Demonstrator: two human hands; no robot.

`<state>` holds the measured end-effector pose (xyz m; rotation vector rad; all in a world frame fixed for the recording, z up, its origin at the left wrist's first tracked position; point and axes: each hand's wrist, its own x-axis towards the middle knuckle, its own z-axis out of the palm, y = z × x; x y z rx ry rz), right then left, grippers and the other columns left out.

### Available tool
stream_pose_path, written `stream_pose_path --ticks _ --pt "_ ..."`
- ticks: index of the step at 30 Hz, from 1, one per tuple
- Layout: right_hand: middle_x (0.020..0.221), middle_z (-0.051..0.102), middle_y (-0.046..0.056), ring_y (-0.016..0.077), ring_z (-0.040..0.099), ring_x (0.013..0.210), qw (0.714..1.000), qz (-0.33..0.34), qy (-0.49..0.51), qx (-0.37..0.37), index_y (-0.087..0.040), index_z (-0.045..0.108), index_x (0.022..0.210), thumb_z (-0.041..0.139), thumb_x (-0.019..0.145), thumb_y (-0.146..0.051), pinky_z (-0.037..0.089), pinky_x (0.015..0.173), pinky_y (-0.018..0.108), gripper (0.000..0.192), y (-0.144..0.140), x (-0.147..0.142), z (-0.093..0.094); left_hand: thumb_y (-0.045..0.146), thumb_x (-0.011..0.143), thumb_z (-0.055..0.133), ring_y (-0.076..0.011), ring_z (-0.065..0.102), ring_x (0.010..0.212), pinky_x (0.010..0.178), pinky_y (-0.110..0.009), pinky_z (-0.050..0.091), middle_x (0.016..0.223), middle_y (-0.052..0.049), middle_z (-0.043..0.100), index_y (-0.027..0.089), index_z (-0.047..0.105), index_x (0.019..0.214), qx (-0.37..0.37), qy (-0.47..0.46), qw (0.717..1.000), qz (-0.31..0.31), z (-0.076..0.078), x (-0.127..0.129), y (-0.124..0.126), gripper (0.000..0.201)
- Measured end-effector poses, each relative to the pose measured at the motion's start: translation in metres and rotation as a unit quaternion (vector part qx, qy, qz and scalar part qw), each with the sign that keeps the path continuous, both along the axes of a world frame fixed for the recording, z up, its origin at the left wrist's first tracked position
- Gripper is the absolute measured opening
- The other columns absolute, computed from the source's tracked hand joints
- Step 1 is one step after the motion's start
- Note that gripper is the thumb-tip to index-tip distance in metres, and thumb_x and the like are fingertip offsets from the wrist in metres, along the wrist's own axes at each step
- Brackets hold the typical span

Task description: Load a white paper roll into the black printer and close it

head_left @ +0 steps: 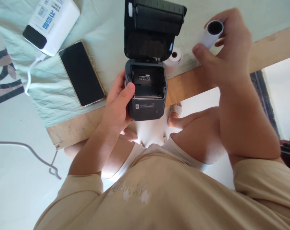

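My left hand (119, 101) grips the left side of a small dark grey thermal printer (147, 109), thumb over its upper rim. The printer's black lid (148, 43) is swung up and back, and the paper bay below shows a small label with no roll inside. At the upper right, my right hand (228, 48) holds a white paper roll (208, 36) between thumb and fingers, its dark hollow core facing up. A second, smaller white roll (174, 57) is on the table behind the printer, partly hidden by the lid.
A phone (82, 73) with a dark screen lies left of the printer. Behind it is a white power bank (52, 25) with a white cable (30, 72) plugged in. A pale green cloth (99, 28) covers the table, whose bare wooden edge (73, 127) runs nearest me.
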<state>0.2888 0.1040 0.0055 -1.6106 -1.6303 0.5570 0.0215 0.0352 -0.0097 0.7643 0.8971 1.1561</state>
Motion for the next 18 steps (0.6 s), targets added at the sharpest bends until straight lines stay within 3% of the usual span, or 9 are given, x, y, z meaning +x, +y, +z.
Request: stream_pose_path --ticks 6,9,11,13,15,18 --pt "0.116 0.068 0.005 0.0216 0.061 0.104 0.995 -0.025 -0.081 -0.044 -0.024 0.059 0.121 0.079 0.071 -0.015 0.046 0.107 0.045 0.054 0.005 0.004 -0.005 0.053 0.088 0.080 -0.0293 0.076 0.116 0.091 -0.039 0.068 0.110 -0.003 0.080 0.028 0.072 0.116 -0.006 0.019 1.000 0.000 -0.001 0.000 0.001 0.038" --pt "0.129 0.066 0.005 0.0235 0.061 0.125 0.989 0.032 -0.088 0.116 -0.023 0.061 0.127 0.073 0.075 -0.013 0.047 0.115 0.043 0.053 -0.005 0.006 0.000 0.053 0.088 0.080 -0.0311 0.075 0.120 0.091 -0.041 0.068 0.108 -0.004 0.080 0.028 0.072 0.116 -0.011 0.015 1.000 0.008 -0.001 0.000 0.001 0.038" --pt "0.125 0.067 0.001 0.0208 0.064 0.118 0.974 0.038 -0.090 0.206 -0.026 0.067 0.124 0.064 0.083 -0.013 0.052 0.105 0.038 0.043 -0.016 0.002 0.006 0.051 0.088 0.080 -0.0302 0.076 0.118 0.092 -0.040 0.067 0.107 -0.004 0.079 0.027 0.073 0.116 -0.006 0.009 1.000 0.014 -0.001 0.000 0.001 0.037" --pt "0.121 0.068 -0.001 0.0158 0.066 0.099 0.977 0.065 -0.082 0.186 -0.032 0.068 0.125 0.054 0.083 -0.008 0.054 0.085 0.032 0.051 -0.025 -0.009 0.009 0.049 0.088 0.080 -0.0274 0.078 0.111 0.093 -0.039 0.066 0.105 -0.002 0.079 0.027 0.074 0.116 -0.002 0.001 1.000 0.017 -0.001 0.000 0.001 0.036" --pt "0.135 0.064 0.000 0.0157 0.067 0.098 0.978 0.155 -0.096 0.100 -0.037 0.061 0.136 0.053 0.076 -0.004 0.052 0.072 0.029 0.070 -0.029 -0.024 0.008 0.047 0.089 0.080 -0.0234 0.078 0.103 0.092 -0.036 0.066 0.104 -0.001 0.078 0.027 0.074 0.116 -0.005 -0.008 1.000 0.022 0.000 0.000 0.001 0.034" --pt "0.138 0.061 0.005 0.0218 0.066 0.112 0.976 0.185 -0.115 0.030 -0.036 0.055 0.141 0.060 0.073 -0.009 0.057 0.076 0.032 0.073 -0.026 -0.045 -0.002 0.047 0.089 0.080 -0.0218 0.078 0.102 0.092 -0.034 0.065 0.109 -0.001 0.079 0.027 0.073 0.116 -0.014 -0.013 1.000 0.021 0.000 -0.001 0.001 0.035"
